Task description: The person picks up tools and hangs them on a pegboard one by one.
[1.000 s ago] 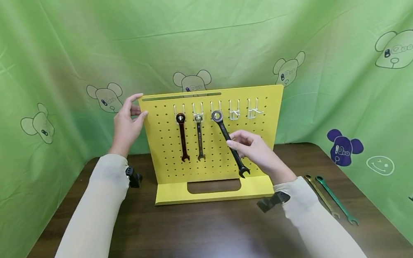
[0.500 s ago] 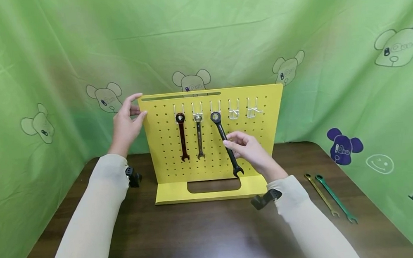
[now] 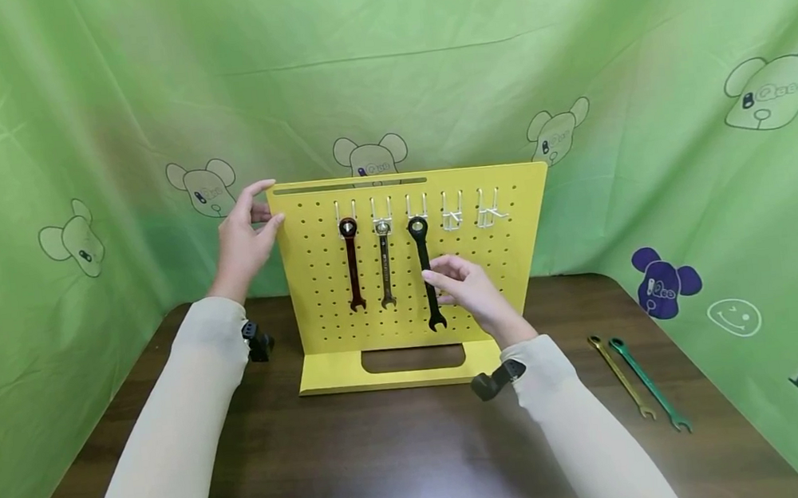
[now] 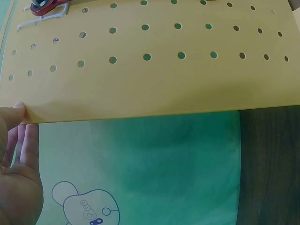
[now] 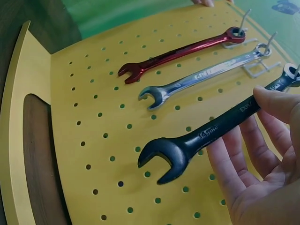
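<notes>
In the right grip [image 3: 471, 290], pinched mid-shank between thumb and fingers: black wrench [image 5: 211, 131], ring end at middle hook [image 3: 425, 203] of yellow pegboard [image 3: 331, 288]. Judged rigid, weighty, sturdy, possibly slippery; best held there. In the left grip [image 3: 245, 238]: pegboard's upper corner, pinched.

Dark brown table [image 3: 390, 458], upright yellow pegboard [image 3: 404, 268], gold wrench [image 3: 621, 377], green wrench [image 3: 648, 384] alongside

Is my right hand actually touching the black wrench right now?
Touching. The right wrist view shows it: your right hand holds the black wrench, with the thumb pressed against its handle.
</notes>
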`<state>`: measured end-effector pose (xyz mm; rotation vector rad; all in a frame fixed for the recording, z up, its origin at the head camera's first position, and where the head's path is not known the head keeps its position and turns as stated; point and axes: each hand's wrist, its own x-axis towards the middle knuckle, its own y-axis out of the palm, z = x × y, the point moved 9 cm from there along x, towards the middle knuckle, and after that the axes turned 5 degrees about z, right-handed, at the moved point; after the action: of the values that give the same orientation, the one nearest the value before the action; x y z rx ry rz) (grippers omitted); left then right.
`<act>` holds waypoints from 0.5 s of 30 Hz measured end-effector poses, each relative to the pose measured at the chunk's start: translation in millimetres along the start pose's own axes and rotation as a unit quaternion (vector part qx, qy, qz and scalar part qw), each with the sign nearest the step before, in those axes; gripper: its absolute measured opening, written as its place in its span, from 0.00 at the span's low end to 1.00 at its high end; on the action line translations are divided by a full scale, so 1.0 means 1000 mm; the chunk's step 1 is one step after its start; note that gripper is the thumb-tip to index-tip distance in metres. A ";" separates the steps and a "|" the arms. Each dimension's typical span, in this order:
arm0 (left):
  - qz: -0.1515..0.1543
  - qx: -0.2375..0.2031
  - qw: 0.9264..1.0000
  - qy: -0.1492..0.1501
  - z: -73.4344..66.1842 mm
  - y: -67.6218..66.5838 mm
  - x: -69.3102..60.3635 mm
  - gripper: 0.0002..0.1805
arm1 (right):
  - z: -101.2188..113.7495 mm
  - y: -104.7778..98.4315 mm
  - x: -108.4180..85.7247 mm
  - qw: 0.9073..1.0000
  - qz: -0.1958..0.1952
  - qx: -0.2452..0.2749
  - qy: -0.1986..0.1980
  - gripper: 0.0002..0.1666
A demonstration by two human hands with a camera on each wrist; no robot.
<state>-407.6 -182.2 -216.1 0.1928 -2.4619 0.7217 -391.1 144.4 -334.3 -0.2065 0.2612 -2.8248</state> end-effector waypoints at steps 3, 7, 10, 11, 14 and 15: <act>0.000 -0.001 1.000 -0.001 0.000 0.000 -0.001 0.31 | -0.001 0.003 0.003 1.000 0.003 0.009 0.001 0.26; 0.000 -0.003 1.000 0.000 0.000 0.001 0.000 0.31 | -0.004 0.005 0.006 1.000 0.000 0.018 0.007 0.27; 0.001 -0.006 1.000 0.003 -0.001 0.001 0.000 0.31 | -0.005 0.005 0.007 1.000 -0.006 0.020 0.012 0.27; 0.001 -0.007 1.000 0.003 0.000 0.001 0.000 0.31 | -0.006 0.004 0.007 1.000 -0.008 0.021 0.013 0.27; -0.001 -0.010 1.000 0.005 0.000 0.001 0.000 0.31 | -0.006 0.004 0.008 1.000 -0.007 0.023 0.012 0.28; -0.002 -0.009 1.000 0.004 0.000 0.001 0.000 0.31 | -0.006 0.004 0.008 1.000 -0.007 0.024 0.011 0.28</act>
<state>-408.0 -181.7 -216.8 0.1871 -2.4584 0.6975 -398.3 139.1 -340.3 -0.1662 0.1966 -2.8448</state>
